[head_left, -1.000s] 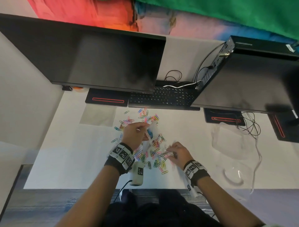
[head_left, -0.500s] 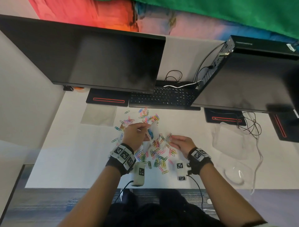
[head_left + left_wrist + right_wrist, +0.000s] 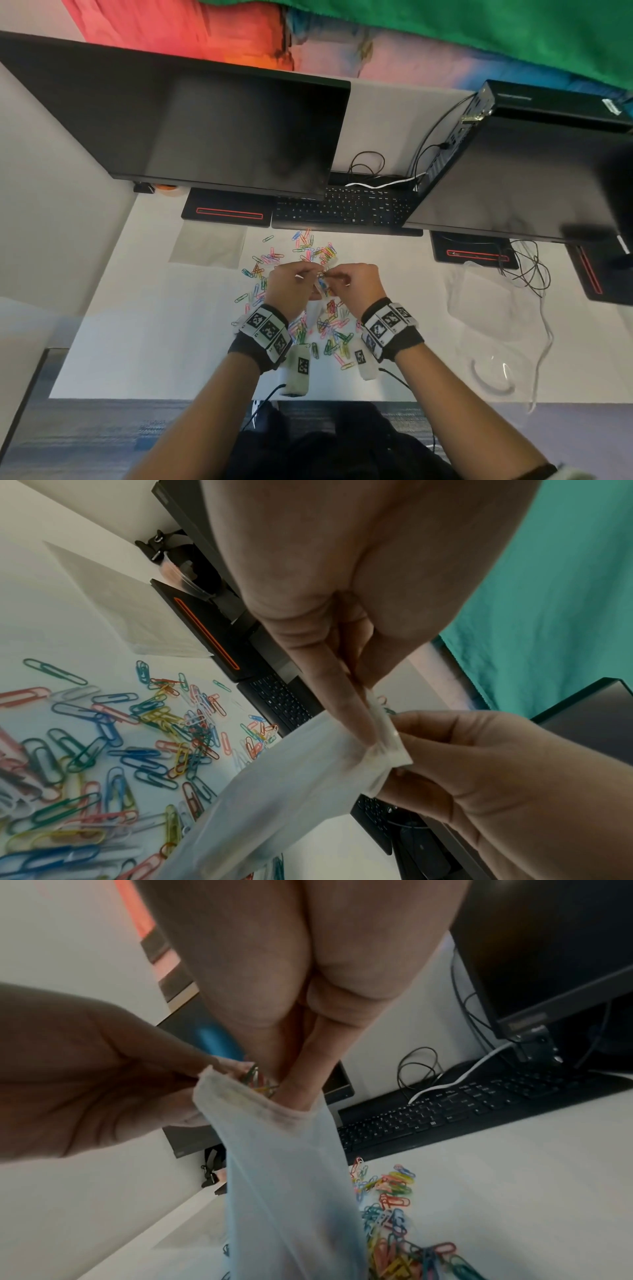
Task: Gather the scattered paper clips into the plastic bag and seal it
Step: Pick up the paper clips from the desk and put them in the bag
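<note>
A small clear plastic bag (image 3: pixel 321 289) hangs above the white desk (image 3: pixel 137 325) between my two hands. My left hand (image 3: pixel 308 275) pinches one side of its rim (image 3: pixel 371 731). My right hand (image 3: pixel 334 275) has its fingertips in the open mouth (image 3: pixel 291 1088) with a few paper clips (image 3: pixel 255 1081) pinched there. Many coloured paper clips (image 3: pixel 329 329) lie scattered on the desk under and beyond the hands (image 3: pixel 103 750) (image 3: pixel 394 1218). The bag's lower part (image 3: pixel 284 1191) is cloudy, and I cannot make out its contents.
A black keyboard (image 3: pixel 342 209) and two dark monitors (image 3: pixel 205 130) (image 3: pixel 513 178) stand just behind the clips. Clear plastic packaging (image 3: pixel 479 298) and loose cables (image 3: pixel 527 270) lie at the right. A flat clear sheet (image 3: pixel 209 248) rests at the left. The desk's front edge (image 3: pixel 171 397) is near my wrists.
My right hand left the clip pile on the desk and rose left to the bag's mouth, bringing clips. The left hand has kept holding the bag in place.
</note>
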